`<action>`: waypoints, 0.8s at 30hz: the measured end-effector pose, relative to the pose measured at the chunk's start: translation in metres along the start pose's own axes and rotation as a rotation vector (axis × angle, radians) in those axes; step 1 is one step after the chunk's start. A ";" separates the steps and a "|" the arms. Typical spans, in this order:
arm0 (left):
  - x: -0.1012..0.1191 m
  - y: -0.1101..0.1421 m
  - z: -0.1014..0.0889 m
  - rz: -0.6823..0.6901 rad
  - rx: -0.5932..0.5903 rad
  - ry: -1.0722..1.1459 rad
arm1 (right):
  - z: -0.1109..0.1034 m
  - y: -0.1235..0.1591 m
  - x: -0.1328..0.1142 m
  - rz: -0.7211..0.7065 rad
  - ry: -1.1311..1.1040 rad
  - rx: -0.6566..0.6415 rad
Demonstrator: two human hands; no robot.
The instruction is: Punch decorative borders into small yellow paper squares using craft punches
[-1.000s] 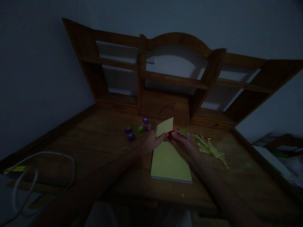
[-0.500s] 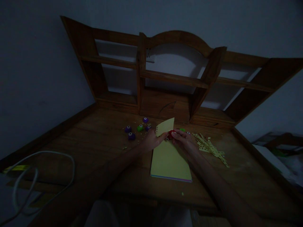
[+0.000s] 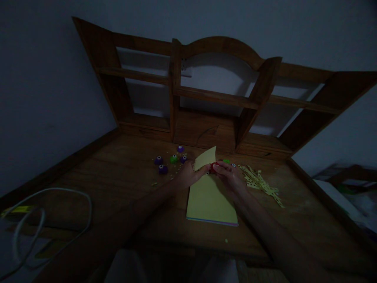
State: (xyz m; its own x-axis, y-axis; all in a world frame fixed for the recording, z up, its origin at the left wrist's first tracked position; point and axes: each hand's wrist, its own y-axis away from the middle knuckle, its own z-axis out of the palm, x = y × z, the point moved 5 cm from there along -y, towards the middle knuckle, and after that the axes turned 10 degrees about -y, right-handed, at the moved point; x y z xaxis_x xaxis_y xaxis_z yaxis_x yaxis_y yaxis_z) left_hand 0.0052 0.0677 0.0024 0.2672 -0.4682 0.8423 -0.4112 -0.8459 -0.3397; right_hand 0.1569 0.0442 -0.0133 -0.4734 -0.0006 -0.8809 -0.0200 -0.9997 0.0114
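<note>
My left hand [image 3: 187, 175] pinches a piece of yellow paper [image 3: 205, 158] with a row of notches along its left edge. At the paper's right end, my right hand [image 3: 232, 177] is closed around a small red craft punch [image 3: 214, 168], thumb on top. Both hands meet above a stack of yellow paper [image 3: 212, 204] whose lower sheets show blue and pink edges. Whether the paper sits inside the punch's slot is hidden by the fingers. Left of my hands stand several purple craft punches [image 3: 163, 169] and a green craft punch [image 3: 173, 158].
Perforated yellow paper strips [image 3: 260, 184] lie in a heap to the right. Small paper cutouts [image 3: 154, 184] are scattered on the wooden desk [image 3: 118, 165]. A wooden shelf unit [image 3: 216, 96] rises behind. A white cable [image 3: 64, 189] loops at the left.
Both hands keep their hold on the paper and the red craft punch, with barely any movement. The whole view has shifted slightly.
</note>
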 end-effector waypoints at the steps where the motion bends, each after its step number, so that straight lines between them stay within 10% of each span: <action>1: 0.001 0.001 0.000 -0.001 -0.009 0.015 | 0.000 0.001 -0.001 -0.004 0.021 0.001; 24: 0.000 -0.002 -0.002 0.032 -0.039 -0.093 | 0.003 0.002 -0.003 -0.082 0.079 0.119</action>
State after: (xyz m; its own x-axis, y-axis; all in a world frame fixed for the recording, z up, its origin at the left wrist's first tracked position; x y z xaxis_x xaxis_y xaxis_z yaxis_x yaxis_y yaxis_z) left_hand 0.0046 0.0698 0.0041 0.3328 -0.5180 0.7880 -0.4543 -0.8203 -0.3474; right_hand 0.1553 0.0426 -0.0096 -0.3956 0.0740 -0.9154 -0.1618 -0.9868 -0.0098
